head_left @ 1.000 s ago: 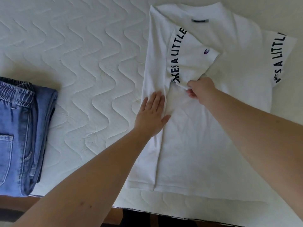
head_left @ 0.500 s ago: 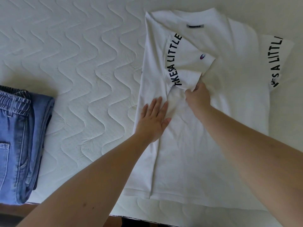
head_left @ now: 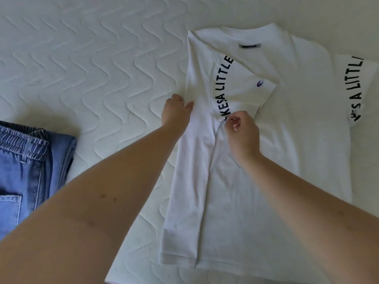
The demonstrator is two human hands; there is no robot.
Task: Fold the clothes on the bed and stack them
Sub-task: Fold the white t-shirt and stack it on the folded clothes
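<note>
On the bed [head_left: 86, 64], seen from your head camera, the white T-shirt [head_left: 272, 171] lies flat at centre right, with its left side and sleeve [head_left: 242, 87] already folded inward over the body. Your left hand [head_left: 176, 113] reaches in from the lower left with the forearm stretched long across the quilted cover; its fingers are curled over the shirt's folded left edge and its grip looks closed on that fold, thumb lying on top of the cloth. Your right hand [head_left: 243, 132] comes from the lower right, wrist bent, knuckles up, fingertips pinched together at the lower corner of the folded sleeve, just below the black lettering; whether cloth is actually caught in that pinch, I cannot tell. Folded blue jeans [head_left: 26, 171] sit at the left edge, well apart from the shirt.
</note>
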